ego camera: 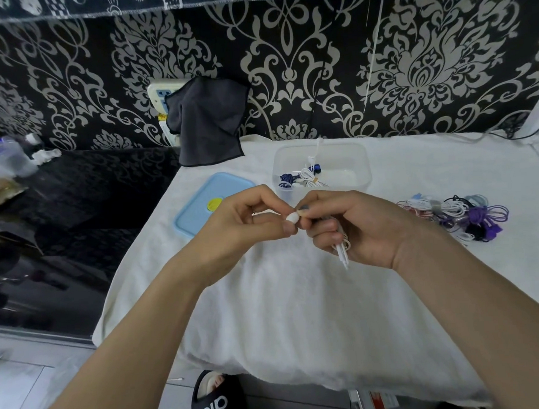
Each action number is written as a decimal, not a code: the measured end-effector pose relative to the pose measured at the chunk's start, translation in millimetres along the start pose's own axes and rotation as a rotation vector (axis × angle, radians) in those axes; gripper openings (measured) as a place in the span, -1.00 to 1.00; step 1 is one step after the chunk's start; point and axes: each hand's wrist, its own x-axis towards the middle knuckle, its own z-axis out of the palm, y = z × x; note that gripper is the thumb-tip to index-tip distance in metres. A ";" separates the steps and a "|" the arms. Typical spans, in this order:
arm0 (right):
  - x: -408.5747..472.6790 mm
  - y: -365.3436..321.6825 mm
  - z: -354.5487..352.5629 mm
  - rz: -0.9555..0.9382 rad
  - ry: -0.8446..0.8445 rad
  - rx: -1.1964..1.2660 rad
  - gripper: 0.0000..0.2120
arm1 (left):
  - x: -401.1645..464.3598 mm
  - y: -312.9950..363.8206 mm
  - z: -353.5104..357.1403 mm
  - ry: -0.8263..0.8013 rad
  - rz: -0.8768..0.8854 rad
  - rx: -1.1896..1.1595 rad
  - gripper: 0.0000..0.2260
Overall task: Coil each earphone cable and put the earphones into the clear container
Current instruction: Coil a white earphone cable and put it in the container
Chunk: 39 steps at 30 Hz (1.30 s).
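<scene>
Over the white towel, my left hand (250, 217) pinches the white earbud (292, 218) of a white earphone. My right hand (352, 228) grips the bunched white cable (341, 247), whose end sticks out below the fist. Behind my hands stands the clear container (357, 157), holding a dark blue coiled earphone (287, 179) and a white coiled one (312, 176). A heap of earphones (457, 216) in white, purple, black and red lies on the towel to the right of my right hand.
The container's light blue lid (206, 204) lies left of the container. A dark grey cloth (207, 120) hangs at the wall behind. The white towel (282, 312) covers the table; a black glossy surface (76, 197) lies to the left. A black slipper (215, 401) is on the floor below.
</scene>
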 end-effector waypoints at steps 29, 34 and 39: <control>5.6 10.0 10.3 0.090 -0.110 0.509 -0.83 | 2.0 4.2 11.0 0.100 0.147 -0.045 -0.92; 6.0 9.5 10.1 0.105 -0.138 0.545 -0.91 | 2.9 4.3 11.4 0.121 0.152 -0.031 -0.93; 6.1 7.9 7.5 0.103 -0.163 0.551 -0.95 | 1.8 7.1 12.6 0.135 0.182 0.021 -0.82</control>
